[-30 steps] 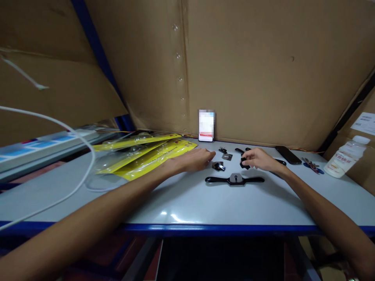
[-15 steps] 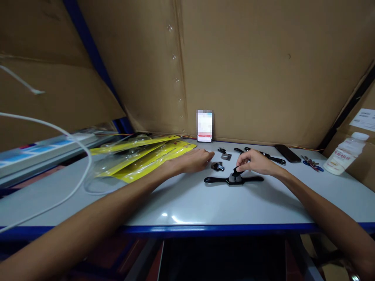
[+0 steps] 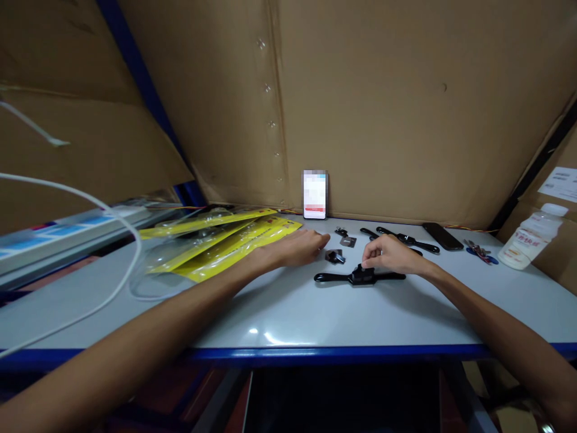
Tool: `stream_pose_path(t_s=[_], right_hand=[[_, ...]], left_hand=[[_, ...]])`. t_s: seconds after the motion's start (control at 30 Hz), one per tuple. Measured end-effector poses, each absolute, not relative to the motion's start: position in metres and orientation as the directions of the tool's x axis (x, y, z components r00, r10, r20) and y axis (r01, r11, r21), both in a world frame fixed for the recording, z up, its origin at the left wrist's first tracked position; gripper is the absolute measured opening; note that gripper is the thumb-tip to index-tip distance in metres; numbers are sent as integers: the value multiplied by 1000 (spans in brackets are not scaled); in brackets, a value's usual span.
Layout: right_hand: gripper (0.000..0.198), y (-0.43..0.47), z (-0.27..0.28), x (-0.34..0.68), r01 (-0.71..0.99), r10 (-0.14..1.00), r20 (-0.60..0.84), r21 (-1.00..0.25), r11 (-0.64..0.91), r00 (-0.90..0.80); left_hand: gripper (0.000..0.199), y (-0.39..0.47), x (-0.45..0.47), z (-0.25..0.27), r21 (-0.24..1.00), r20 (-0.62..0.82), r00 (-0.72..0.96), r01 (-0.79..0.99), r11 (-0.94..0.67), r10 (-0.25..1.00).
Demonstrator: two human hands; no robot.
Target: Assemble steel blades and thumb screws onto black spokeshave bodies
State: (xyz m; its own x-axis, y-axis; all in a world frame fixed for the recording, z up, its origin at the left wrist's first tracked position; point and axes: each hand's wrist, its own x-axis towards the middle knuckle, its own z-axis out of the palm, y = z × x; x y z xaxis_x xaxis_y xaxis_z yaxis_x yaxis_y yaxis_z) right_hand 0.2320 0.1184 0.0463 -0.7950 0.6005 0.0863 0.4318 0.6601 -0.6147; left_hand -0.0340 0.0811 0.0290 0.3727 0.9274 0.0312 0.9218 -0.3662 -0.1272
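A black spokeshave [image 3: 332,277] lies crosswise on the table in front of me, its handles pointing left and right. My right hand [image 3: 390,254] is closed in a pinch at the spokeshave's centre, on the top of a small black cap piece [image 3: 363,275] that sits over the middle. My left hand [image 3: 300,248] rests palm down on the table to the left, beside the yellow packs; its fingers are partly hidden and nothing shows in them. Between the hands lies a small metal blade with a clamp part [image 3: 335,257]. Another blade [image 3: 347,242] lies behind it.
More black spokeshaves [image 3: 412,240] lie behind my right hand. Yellow blister packs [image 3: 225,246] are piled at left. A lit phone [image 3: 314,195] leans on the cardboard wall. At right are a dark phone [image 3: 443,236], keys [image 3: 480,252] and a bottle [image 3: 532,237]. A white cable [image 3: 139,252] hangs at left.
The black cap piece, tilted up in my right fingers before, now lies down over the spokeshave's middle and covers the grey metal there. My left hand has stayed in place.
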Motion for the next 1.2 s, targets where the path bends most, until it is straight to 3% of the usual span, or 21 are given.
stream_pose_path(t_s=[0.67,1.2], right_hand=[[9,121,42,233,452,581,7,-622,640,-814],[5,124,35,231,475,599,36,-572,669,-800]], left_hand=[[13,79,-32,32,-90,24,357,931,-353,934],[13,82,-35,27,-89,42,372,926,-367,927]])
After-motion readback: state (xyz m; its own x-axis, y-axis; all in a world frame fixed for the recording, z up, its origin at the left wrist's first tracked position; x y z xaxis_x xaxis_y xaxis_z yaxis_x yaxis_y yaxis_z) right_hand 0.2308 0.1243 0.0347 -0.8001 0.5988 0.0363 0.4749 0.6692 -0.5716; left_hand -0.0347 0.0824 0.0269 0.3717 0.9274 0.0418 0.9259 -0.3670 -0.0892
